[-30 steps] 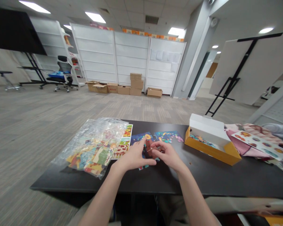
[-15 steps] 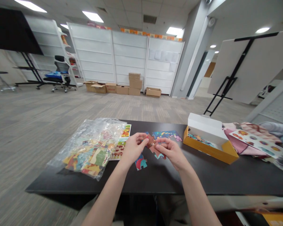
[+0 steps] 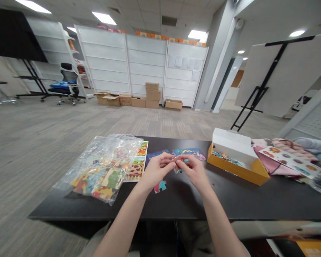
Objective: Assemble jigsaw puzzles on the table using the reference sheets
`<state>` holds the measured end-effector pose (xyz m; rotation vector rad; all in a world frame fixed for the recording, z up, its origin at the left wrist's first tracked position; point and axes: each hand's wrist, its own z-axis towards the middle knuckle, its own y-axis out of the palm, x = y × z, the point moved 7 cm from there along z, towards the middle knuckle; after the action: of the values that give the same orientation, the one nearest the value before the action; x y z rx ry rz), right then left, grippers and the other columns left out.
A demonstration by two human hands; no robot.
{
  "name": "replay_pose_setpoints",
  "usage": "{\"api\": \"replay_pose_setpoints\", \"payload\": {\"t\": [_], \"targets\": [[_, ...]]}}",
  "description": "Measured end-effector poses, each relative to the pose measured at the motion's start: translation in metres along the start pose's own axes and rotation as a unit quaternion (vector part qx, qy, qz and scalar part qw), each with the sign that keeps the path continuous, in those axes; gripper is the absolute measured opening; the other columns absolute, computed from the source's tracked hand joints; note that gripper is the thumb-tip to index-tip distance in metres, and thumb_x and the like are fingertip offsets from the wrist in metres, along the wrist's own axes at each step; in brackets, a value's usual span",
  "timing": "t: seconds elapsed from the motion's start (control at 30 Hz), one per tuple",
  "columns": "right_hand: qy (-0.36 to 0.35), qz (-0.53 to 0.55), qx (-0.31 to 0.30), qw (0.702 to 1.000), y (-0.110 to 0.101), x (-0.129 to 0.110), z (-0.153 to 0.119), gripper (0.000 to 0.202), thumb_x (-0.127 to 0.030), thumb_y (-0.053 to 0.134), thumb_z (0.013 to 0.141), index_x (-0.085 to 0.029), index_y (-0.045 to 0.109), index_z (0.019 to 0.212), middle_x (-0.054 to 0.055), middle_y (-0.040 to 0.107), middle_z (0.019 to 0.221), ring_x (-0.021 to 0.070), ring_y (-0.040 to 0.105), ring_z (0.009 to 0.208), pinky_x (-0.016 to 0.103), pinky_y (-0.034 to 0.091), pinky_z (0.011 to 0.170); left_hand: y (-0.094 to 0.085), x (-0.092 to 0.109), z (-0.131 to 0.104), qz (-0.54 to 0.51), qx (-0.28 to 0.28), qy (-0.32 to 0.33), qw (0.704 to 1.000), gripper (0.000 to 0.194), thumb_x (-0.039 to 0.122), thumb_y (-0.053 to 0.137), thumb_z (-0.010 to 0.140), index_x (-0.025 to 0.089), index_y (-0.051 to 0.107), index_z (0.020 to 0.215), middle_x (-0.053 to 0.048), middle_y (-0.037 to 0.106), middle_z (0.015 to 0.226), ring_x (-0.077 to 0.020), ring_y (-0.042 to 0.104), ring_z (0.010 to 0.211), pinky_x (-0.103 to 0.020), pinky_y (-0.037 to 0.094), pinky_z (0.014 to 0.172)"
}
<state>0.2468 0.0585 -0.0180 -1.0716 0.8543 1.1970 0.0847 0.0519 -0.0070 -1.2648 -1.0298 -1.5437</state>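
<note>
My left hand (image 3: 159, 169) and my right hand (image 3: 189, 167) meet above the table, thumbs and fingers pinched on reddish-brown jigsaw puzzle pieces (image 3: 177, 159). The fingers cover most of these pieces, and I cannot tell whether they are joined. Behind my right hand lies a joined blue puzzle section (image 3: 189, 152) with a pink patch. More blue puzzle pieces (image 3: 153, 156) show beyond my left hand. A red and teal puzzle piece (image 3: 160, 186) lies on the table near my left wrist, partly hidden by it.
A clear plastic bag (image 3: 101, 167) of puzzle pieces lies at the left on printed picture sheets (image 3: 137, 167). At the right an open yellow box (image 3: 235, 170) holds more pieces, beside pink cloth (image 3: 270, 160) and a sticker sheet (image 3: 290, 162). The black table's (image 3: 117, 212) front edge is close.
My hands have drawn together, and the brown pieces between them are now mostly covered by my fingers. The pieces on the table stay where they were.
</note>
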Motion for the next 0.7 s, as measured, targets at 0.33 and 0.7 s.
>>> {"api": "replay_pose_setpoints", "payload": {"t": [0.33, 0.7], "targets": [[-0.001, 0.117, -0.016, 0.993, -0.007, -0.014, -0.002, 0.041, -0.047, 0.081, 0.078, -0.024, 0.049, 0.09, -0.005, 0.064, 0.072, 0.0116, 0.064, 0.059, 0.024, 0.053, 0.057, -0.007, -0.003, 0.004, 0.002, 0.072, 0.012, 0.997, 0.049, 0.026, 0.074, 0.08, 0.016, 0.054, 0.124, -0.011, 0.075, 0.107, -0.0207, 0.074, 0.094, -0.037, 0.058, 0.088], [-0.024, -0.027, 0.442, 0.896, -0.185, 0.027, -0.014, 0.046, -0.053, 0.082, 0.066, -0.019, 0.057, 0.083, -0.003, 0.062, 0.063, 0.0121, 0.059, 0.049, 0.023, 0.05, 0.047, -0.014, -0.001, -0.007, 0.073, 0.045, 0.003, 0.996, 0.053, 0.031, 0.071, 0.083, 0.018, 0.049, 0.129, -0.011, 0.071, 0.111, -0.0228, 0.07, 0.102, -0.039, 0.056, 0.091]]}}
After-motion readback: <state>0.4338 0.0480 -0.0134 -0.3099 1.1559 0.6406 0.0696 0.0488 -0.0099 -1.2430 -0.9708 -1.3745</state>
